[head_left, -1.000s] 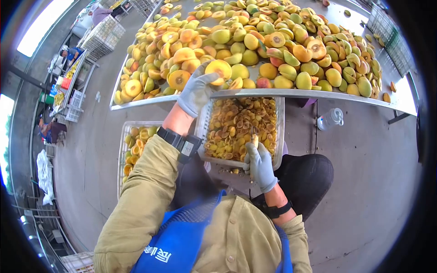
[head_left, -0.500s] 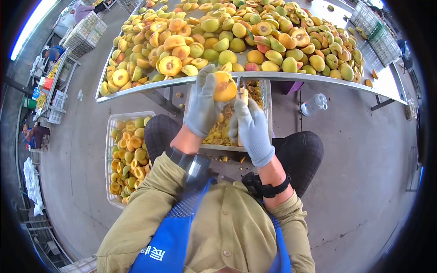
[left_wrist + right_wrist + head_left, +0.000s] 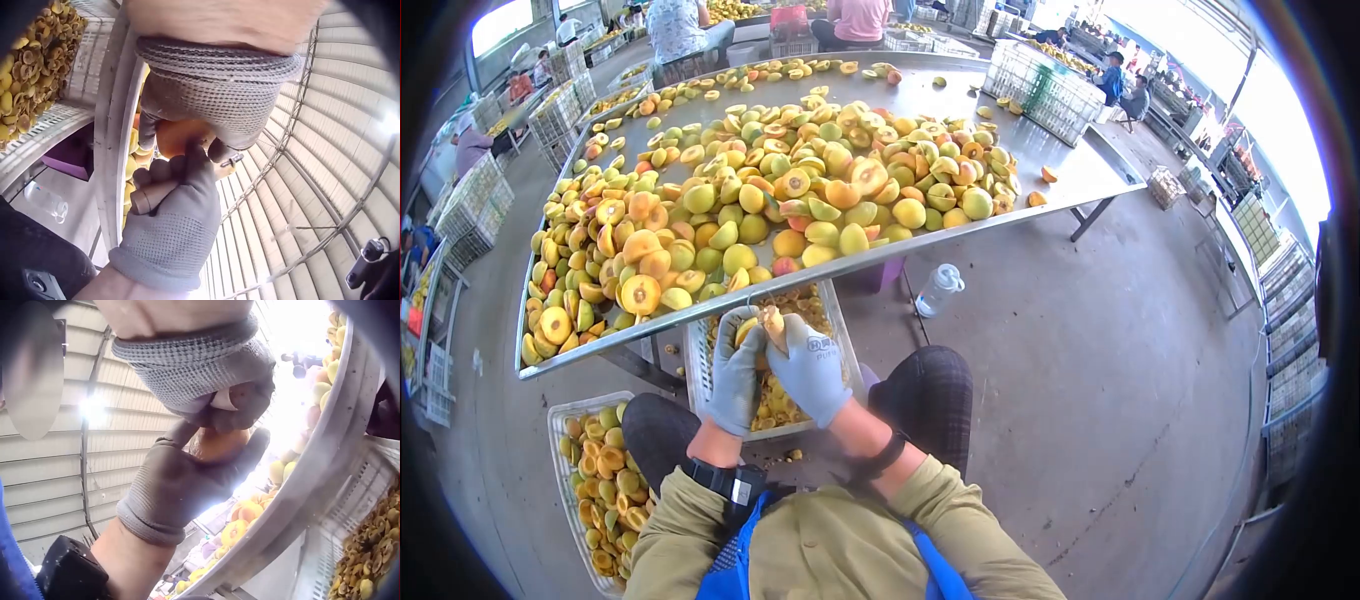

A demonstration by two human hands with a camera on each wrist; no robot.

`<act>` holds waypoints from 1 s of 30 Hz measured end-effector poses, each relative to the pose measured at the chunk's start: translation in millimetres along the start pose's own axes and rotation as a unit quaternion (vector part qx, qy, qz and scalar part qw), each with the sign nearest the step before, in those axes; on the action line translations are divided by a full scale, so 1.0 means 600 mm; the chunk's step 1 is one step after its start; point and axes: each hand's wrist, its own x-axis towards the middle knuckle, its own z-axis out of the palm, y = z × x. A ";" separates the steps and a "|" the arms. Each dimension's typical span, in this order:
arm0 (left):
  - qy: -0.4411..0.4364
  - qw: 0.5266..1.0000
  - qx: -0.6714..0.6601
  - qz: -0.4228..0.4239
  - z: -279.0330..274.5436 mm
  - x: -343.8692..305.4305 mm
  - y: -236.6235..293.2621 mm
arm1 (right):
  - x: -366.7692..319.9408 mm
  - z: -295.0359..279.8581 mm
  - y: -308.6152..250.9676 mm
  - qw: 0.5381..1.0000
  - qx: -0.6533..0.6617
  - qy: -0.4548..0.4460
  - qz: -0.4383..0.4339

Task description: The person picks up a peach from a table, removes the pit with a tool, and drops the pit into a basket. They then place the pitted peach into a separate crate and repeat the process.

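Observation:
My gloved left hand (image 3: 735,375) holds a yellow peach half (image 3: 175,136) between thumb and fingers, just past the table's near edge. Close against it, my gloved right hand (image 3: 812,370) grips the wooden handle (image 3: 150,197) of a small pitting tool. A bit of the tool's metal (image 3: 232,160) shows beside the fruit in the left wrist view; its working end at the flesh is hidden. In the right wrist view the peach half (image 3: 219,447) sits between both gloves. Beneath the hands stands a white crate (image 3: 698,375) of pits and scraps.
A metal table (image 3: 1050,200) bears a large heap of peach halves (image 3: 730,200). Left of my knee is a crate (image 3: 560,450) with more halves. A clear plastic bottle (image 3: 940,290) stands on the floor, and a white crate (image 3: 1040,90) on the table's far side.
My left hand has brought a peach half from the heap down over the scrap crate. The right hand has raised the tool to meet it. The head view has swung up and right.

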 end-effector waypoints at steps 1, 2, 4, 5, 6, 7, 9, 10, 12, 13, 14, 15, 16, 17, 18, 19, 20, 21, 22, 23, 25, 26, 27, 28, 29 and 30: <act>0.011 1.000 -0.019 -0.001 0.005 -0.005 -0.005 | 0.000 0.001 0.002 1.000 0.000 -0.002 -0.001; 0.023 0.999 -0.037 -0.003 0.010 -0.009 -0.007 | -0.001 0.001 0.003 1.000 0.001 -0.005 -0.002; 0.036 0.999 -0.037 -0.005 0.014 -0.015 -0.003 | -0.003 0.002 0.005 1.000 0.018 -0.013 -0.021; 0.050 0.998 -0.031 -0.005 0.013 -0.014 -0.004 | -0.002 0.001 0.004 0.999 0.026 -0.018 -0.031; 0.065 0.998 -0.026 -0.004 0.011 -0.013 -0.004 | -0.003 0.001 0.003 0.998 0.039 0.008 -0.047; 0.063 0.997 -0.033 0.027 0.007 -0.008 -0.006 | -0.006 0.002 0.001 0.996 0.056 0.031 -0.061; 0.075 0.997 -0.015 0.031 -0.014 0.004 0.001 | -0.015 -0.002 -0.008 0.997 0.047 0.018 -0.055; 0.090 0.995 -0.021 0.020 -0.022 0.014 0.004 | -0.021 -0.008 -0.010 0.998 0.032 -0.014 -0.052; 0.049 0.995 -0.071 0.039 -0.055 0.031 -0.012 | -0.041 0.005 0.011 0.994 0.062 -0.079 -0.030; 0.092 0.992 -0.077 0.026 -0.028 0.015 0.012 | -0.052 0.007 0.009 0.981 0.126 -0.132 0.066; 0.069 0.990 -0.121 0.016 -0.027 0.009 0.017 | -0.054 -0.006 -0.018 0.991 0.070 -0.109 -0.023; 0.077 0.986 -0.146 0.017 -0.022 0.005 0.018 | -0.059 -0.003 -0.024 0.987 0.094 -0.130 0.004; 0.078 0.982 -0.170 0.021 -0.016 0.004 0.020 | -0.060 0.003 -0.028 0.982 0.115 -0.145 0.027; 0.068 0.985 -0.159 0.027 -0.012 -0.001 0.023 | -0.058 0.008 -0.028 0.985 0.115 -0.132 0.009; 0.068 0.985 -0.156 0.033 -0.011 -0.004 0.024 | -0.056 0.011 -0.028 0.987 0.112 -0.117 -0.007; 0.067 0.985 -0.154 0.037 -0.010 -0.006 0.023 | -0.055 0.014 -0.029 0.989 0.109 -0.100 -0.023; 0.066 0.985 -0.153 0.041 -0.008 -0.008 0.021 | -0.054 0.015 -0.030 0.989 0.103 -0.101 -0.019; 0.071 0.985 -0.153 0.039 -0.005 -0.011 0.022 | -0.054 0.015 -0.032 0.990 0.098 -0.101 -0.014; 0.077 0.985 -0.153 0.036 -0.002 -0.013 0.025 | -0.054 0.017 -0.035 0.990 0.092 -0.102 -0.010; 0.083 0.984 -0.152 0.034 0.002 -0.014 0.029 | -0.054 0.017 -0.036 0.991 0.083 -0.102 -0.012; 0.102 0.984 -0.139 0.037 0.009 -0.014 0.032 | -0.053 0.017 -0.036 0.992 0.066 -0.102 -0.015; 0.116 0.984 -0.127 0.042 0.013 -0.013 0.031 | -0.052 0.019 -0.035 0.993 0.061 -0.100 -0.018; 0.130 0.984 -0.115 0.046 0.016 -0.013 0.031 | -0.050 0.021 -0.034 0.993 0.055 -0.099 -0.020; 0.132 0.984 -0.107 0.052 0.019 -0.015 0.032 | -0.050 0.023 -0.032 0.994 0.050 -0.099 -0.020; 0.133 0.984 -0.100 0.056 0.025 -0.015 0.035 | -0.048 0.025 -0.033 0.993 0.060 -0.097 -0.010; 0.134 0.985 -0.094 0.061 0.030 -0.015 0.039 | -0.047 0.026 -0.031 0.993 0.060 -0.098 -0.003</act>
